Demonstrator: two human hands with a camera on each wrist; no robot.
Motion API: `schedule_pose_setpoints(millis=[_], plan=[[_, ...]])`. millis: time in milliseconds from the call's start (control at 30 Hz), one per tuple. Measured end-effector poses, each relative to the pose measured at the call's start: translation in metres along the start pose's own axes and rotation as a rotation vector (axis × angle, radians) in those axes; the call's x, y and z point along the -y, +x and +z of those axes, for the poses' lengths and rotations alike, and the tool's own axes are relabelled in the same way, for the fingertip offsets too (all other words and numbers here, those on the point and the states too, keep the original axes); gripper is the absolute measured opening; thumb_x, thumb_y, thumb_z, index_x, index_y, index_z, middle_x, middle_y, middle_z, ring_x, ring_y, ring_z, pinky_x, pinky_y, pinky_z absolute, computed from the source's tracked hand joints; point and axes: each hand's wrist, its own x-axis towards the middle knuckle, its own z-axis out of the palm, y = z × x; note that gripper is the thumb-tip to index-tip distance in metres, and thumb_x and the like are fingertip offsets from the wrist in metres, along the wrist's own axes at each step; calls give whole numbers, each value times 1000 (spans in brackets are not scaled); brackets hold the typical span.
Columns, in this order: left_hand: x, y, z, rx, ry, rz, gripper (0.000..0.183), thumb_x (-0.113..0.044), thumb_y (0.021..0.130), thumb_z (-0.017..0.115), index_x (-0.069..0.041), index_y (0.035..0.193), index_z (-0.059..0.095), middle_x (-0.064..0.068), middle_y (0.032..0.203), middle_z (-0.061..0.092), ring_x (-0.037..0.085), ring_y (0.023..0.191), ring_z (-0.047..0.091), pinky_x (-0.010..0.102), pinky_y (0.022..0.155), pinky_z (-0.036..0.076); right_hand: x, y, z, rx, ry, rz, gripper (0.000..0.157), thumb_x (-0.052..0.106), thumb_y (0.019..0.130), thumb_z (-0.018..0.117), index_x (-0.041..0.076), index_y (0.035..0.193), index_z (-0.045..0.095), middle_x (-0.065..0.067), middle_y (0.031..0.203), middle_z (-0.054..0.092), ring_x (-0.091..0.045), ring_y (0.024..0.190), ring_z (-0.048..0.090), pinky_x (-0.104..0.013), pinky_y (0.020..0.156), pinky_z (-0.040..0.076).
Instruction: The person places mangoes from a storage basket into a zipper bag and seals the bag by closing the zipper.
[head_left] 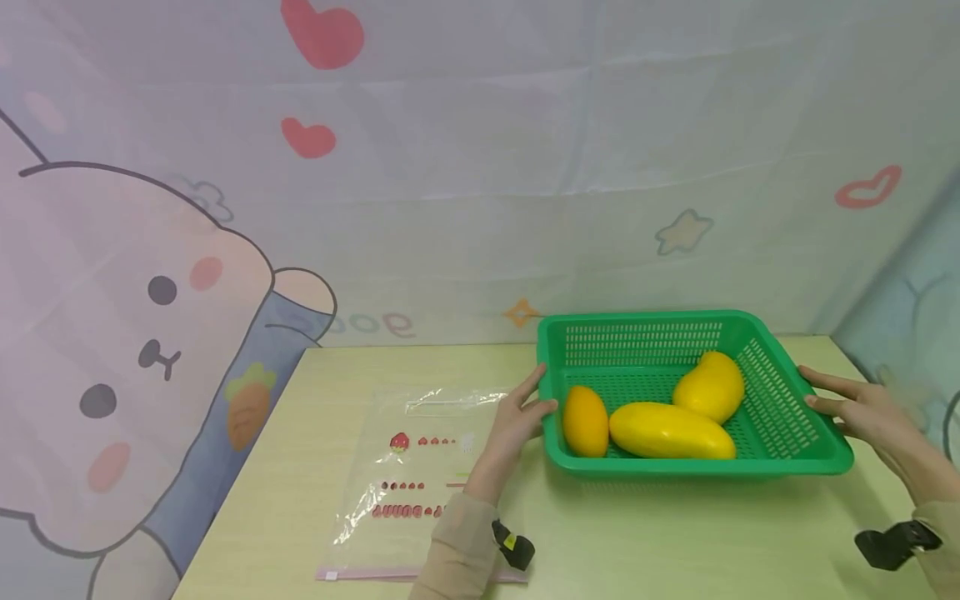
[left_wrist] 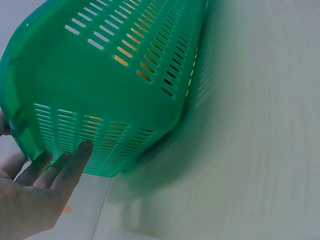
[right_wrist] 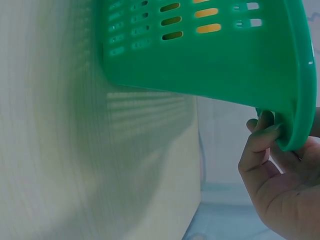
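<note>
A green plastic basket (head_left: 637, 468) with slotted walls is at the right of the table, and both hands hold it by its rim. My left hand (head_left: 517, 421) grips the left side, its fingers below the rim against the slotted wall in the left wrist view. At the opposite side my right hand (head_left: 870, 415) grips the rim, with fingers (right_wrist: 257, 145) curled beneath it. Inside lie an orange-yellow mango-shaped fruit (head_left: 586, 422) at the left, a long yellow fruit (head_left: 670, 431) along the front, and a rounded yellow fruit (head_left: 711, 388) at the back right.
A clear zip bag (head_left: 375, 546) printed with strawberries lies flat left of the basket, partly under the left forearm. A printed cloth (head_left: 465, 250) hangs behind the pale wooden table (head_left: 262, 517); more cloth (head_left: 922, 317) hangs at the right.
</note>
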Motion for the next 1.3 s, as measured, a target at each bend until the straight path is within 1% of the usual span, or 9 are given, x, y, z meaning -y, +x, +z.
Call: schedule_pose_setpoints(millis=[167, 267, 400, 633, 800, 1000, 1100, 1300], plan=[[-1, -1, 1, -15, 8, -7, 64, -17, 88, 63, -33, 145, 40, 6, 157, 32, 33, 126, 55, 36, 91, 55, -1, 1, -1, 3, -7, -13, 71, 40, 102, 37, 1, 151, 3, -39, 152, 0, -64, 130, 18, -69, 98, 35], [-2, -3, 1, -14, 5, -4, 64, -16, 88, 63, -32, 145, 40, 6, 157, 32, 33, 127, 54, 36, 92, 55, -3, 1, -1, 12, -2, -12, 72, 42, 102, 38, 2, 151, 3, -38, 152, -2, -65, 130, 15, -72, 98, 32], [-1, -4, 0, -16, 6, -4, 64, -15, 88, 63, -32, 145, 40, 7, 157, 31, 34, 127, 54, 37, 91, 55, -5, 1, 0, 15, -2, -4, 72, 42, 102, 37, 2, 151, 4, -39, 152, 0, -65, 130, 16, -71, 98, 33], [0, -3, 1, -25, 15, -2, 65, -16, 87, 64, -33, 145, 41, 8, 157, 30, 33, 125, 56, 35, 88, 56, -5, 1, -1, 2, -13, -9, 72, 41, 102, 38, 0, 151, 5, -39, 151, 2, -64, 128, 20, -68, 95, 39], [0, -4, 1, -28, 4, 0, 64, -13, 87, 63, -32, 145, 42, 10, 157, 30, 34, 126, 55, 37, 89, 56, -3, 1, -1, 9, -3, -10, 72, 41, 102, 38, 0, 151, 5, -39, 152, 0, -64, 128, 20, -68, 96, 38], [-2, -8, 1, -35, -13, 2, 64, -13, 87, 63, -30, 145, 42, 10, 157, 30, 35, 126, 54, 44, 92, 53, -1, 2, -2, 25, -1, -10, 72, 41, 102, 38, -1, 151, 5, -39, 152, -1, -64, 129, 20, -70, 96, 36], [-3, -9, 1, -37, -14, 5, 64, -13, 87, 63, -30, 145, 42, 10, 157, 30, 35, 125, 55, 44, 93, 53, -1, 2, -2, 25, -3, -15, 72, 41, 102, 38, -1, 151, 5, -38, 152, -1, -64, 128, 20, -70, 96, 36], [-3, -10, 2, -43, -18, -3, 64, -13, 86, 64, -31, 144, 43, 10, 157, 31, 35, 125, 55, 40, 90, 55, -1, -1, -3, 21, -4, -12, 71, 40, 103, 37, 0, 151, 6, -38, 152, -1, -66, 129, 18, -72, 95, 35]])
